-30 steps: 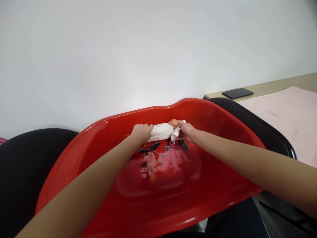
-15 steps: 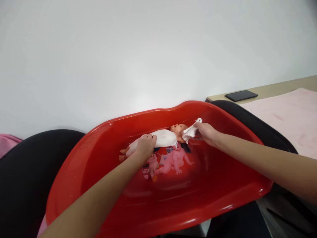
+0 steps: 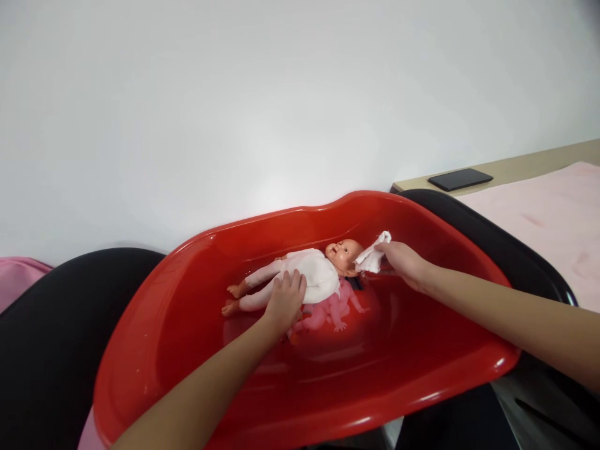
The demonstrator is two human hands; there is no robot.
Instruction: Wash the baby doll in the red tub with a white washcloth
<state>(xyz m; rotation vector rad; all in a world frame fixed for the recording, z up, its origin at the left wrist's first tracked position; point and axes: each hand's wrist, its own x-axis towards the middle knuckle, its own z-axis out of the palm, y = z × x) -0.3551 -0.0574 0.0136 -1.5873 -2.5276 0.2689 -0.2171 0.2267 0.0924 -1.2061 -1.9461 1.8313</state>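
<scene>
Doll [image 3: 313, 270] on its back in red tub [image 3: 135, 350], head right, feet left. Left hand [image 3: 285, 303] on doll's near side, fingers bit spread. Right hand [image 3: 407, 262]: fingers pinching white cloth [image 3: 372, 256] by doll's head.

Illumination is diffuse and moderately bright, with a pale hotspot on the plain white wall [image 3: 276, 125], narrow glare streaks along the rim of the glossy red plastic tub [image 3: 131, 350], deep shade beneath it, soft texture in the crumpled white cloth [image 3: 374, 256], and darkening at the upper right corner.
</scene>
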